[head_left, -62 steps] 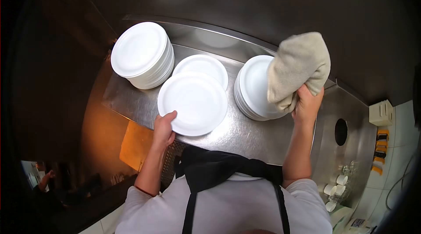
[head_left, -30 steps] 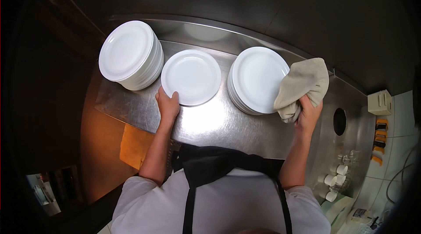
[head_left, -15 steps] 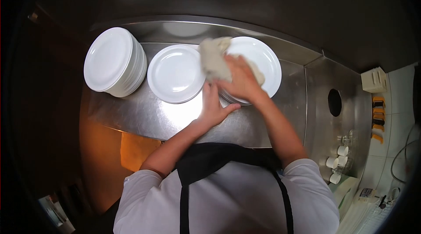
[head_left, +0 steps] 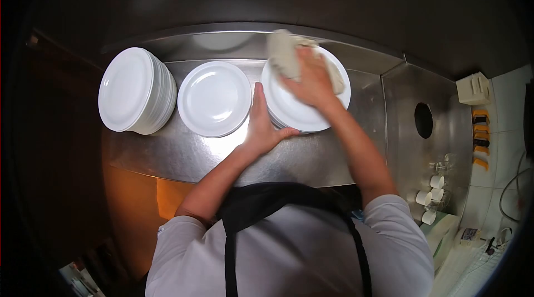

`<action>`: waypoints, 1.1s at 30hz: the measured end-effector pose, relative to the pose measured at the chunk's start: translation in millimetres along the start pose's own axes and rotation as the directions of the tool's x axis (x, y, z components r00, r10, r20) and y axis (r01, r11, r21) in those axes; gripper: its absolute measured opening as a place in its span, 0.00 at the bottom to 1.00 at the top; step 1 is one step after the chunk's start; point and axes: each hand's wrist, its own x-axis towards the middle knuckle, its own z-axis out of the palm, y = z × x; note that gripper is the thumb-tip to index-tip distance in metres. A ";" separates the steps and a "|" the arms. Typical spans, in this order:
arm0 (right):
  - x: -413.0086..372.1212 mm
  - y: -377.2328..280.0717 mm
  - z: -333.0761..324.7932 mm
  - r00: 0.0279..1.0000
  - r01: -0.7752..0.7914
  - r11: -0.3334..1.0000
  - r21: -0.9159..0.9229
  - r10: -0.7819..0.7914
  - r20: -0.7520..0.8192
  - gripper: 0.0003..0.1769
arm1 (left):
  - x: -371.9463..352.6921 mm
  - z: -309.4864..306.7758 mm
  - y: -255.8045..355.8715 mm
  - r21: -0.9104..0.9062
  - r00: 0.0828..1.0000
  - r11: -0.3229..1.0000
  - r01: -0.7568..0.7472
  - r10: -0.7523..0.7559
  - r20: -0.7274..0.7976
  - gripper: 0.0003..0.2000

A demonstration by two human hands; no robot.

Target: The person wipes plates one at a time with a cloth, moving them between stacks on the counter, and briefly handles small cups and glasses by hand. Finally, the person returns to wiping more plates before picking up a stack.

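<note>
My right hand (head_left: 312, 81) presses a beige cloth (head_left: 285, 56) onto the upper part of the top white plate (head_left: 295, 112) of the right stack. My left hand (head_left: 261, 129) has its thumb spread from its fingers and rests against the lower left edge of that stack, holding nothing else. To its left lies another white plate (head_left: 214, 99), on the steel counter (head_left: 189, 158). Farther left stands a tall, tilted-looking stack of white plates (head_left: 127, 90).
On the right are a dark round hole (head_left: 423, 120) in the steel surface, several white cups (head_left: 424, 198), a beige box (head_left: 473, 89) on the tiled wall and yellow-handled items (head_left: 481, 141). A raised steel ledge (head_left: 222, 41) runs behind the plates.
My right hand and the cloth have moved up across the top plate. My left hand's fingers have straightened along the stack's side. The view has shifted slightly.
</note>
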 end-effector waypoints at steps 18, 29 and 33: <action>-86.2 55.8 -36.8 0.744 -0.446 0.540 0.714 0.667 -0.039 0.31 | 103.5 -17.7 35.5 -0.075 0.960 0.960 0.270 -0.274 -0.051 0.35; -102.0 -19.0 -121.9 0.906 0.272 0.005 0.962 0.336 -0.258 0.27 | 106.2 -40.6 74.0 -0.359 0.932 0.933 -0.008 -0.123 -0.342 0.20; -63.3 -68.0 -84.8 0.971 0.154 0.349 0.924 0.122 -0.208 0.35 | 81.3 7.8 42.4 -0.525 0.918 0.826 -0.206 -0.022 -0.395 0.19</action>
